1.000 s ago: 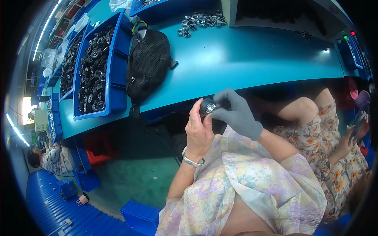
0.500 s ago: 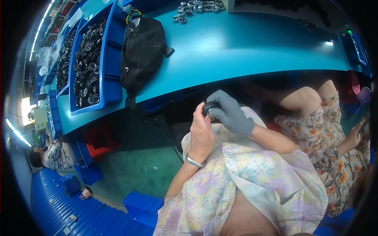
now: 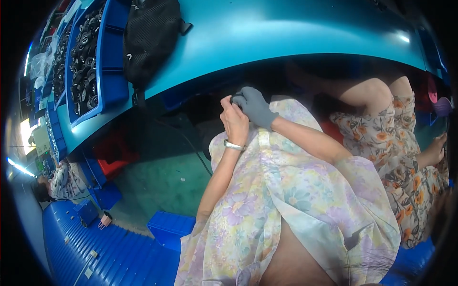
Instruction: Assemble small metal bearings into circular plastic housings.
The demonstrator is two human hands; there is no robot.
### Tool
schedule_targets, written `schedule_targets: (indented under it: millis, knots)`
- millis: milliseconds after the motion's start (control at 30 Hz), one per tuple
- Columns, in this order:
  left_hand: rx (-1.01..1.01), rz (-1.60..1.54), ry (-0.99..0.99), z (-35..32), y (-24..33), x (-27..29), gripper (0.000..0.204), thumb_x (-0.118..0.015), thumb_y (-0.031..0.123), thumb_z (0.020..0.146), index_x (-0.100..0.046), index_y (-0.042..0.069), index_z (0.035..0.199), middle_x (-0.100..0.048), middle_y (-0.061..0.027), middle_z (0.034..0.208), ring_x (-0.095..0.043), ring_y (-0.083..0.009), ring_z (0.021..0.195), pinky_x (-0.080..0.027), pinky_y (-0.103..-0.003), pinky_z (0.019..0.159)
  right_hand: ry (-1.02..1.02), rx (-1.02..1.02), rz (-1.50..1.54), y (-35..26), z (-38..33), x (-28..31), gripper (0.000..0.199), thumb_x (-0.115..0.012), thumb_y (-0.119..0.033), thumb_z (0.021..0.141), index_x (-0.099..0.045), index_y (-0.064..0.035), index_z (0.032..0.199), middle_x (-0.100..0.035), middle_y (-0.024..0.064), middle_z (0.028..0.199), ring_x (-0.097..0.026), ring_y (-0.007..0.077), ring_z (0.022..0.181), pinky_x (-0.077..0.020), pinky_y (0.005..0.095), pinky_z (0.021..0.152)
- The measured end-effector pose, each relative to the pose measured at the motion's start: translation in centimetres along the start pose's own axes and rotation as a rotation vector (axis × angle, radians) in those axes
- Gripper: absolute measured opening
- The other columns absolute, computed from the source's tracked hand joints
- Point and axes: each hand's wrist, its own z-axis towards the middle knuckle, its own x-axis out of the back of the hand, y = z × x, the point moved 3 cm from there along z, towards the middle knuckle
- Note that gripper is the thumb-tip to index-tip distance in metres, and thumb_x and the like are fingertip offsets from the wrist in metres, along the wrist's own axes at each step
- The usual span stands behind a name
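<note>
Both my hands meet over my lap, just in front of the table edge. Between their fingertips is a small black round part, mostly covered by the fingers. My left hand, bare and with a silver bracelet at the wrist, is closed on its near left side. A grey glove covers my right hand, whose fingers wrap the part from the right. What the fingertips do on it is hidden.
The blue-green table curves across ahead. On its left stand a blue bin of black wheel-like parts and a black mesh bag. Another person's knees are close on my right. A red stool stands below the table at left.
My view has shifted, so the table and bin sit higher and further left. Both hands have moved up and left in the picture, still together on the black part, which shows less now.
</note>
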Motion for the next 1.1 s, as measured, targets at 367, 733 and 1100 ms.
schedule_targets:
  millis: [367,733,1100]
  knots:
    - [0.208,-0.351,-0.099,-0.8,-2.4,-0.7,0.021,-0.047,0.006,0.094,-0.044,-0.002,0.113,-0.066,-0.0133,0.072,-0.067,-0.0216,0.065,-0.051,-0.032,0.061,-0.184,-0.233,0.076,1.9,-1.2,1.3,0.024,-0.06,-0.022,0.084,-0.062,0.002,0.08,-0.059,0.0121,0.072,-0.057,0.0139,0.067,-0.0432,0.0321,0.058]
    - [0.124,-0.539,-0.236,-0.1,1.1,2.8,0.017,-0.049,0.005,0.094,-0.05,-0.003,0.109,-0.066,-0.0113,0.083,-0.066,-0.014,0.069,-0.052,-0.026,0.062,-0.229,-0.061,0.333,-3.7,-1.6,4.2,0.019,-0.06,-0.006,0.084,-0.056,0.0003,0.102,-0.06,0.0056,0.088,-0.056,0.0105,0.079,-0.0481,0.0269,0.071]
    - [0.138,-0.323,-0.264,-2.1,2.3,4.0,0.015,-0.047,0.0,0.09,-0.046,-0.004,0.105,-0.065,-0.014,0.072,-0.067,-0.0202,0.061,-0.052,-0.03,0.057,-0.099,-0.065,0.302,-3.9,-4.4,3.4,0.021,-0.061,-0.004,0.082,-0.058,0.0007,0.102,-0.055,0.0045,0.089,-0.056,0.0122,0.084,-0.0468,0.0265,0.072]
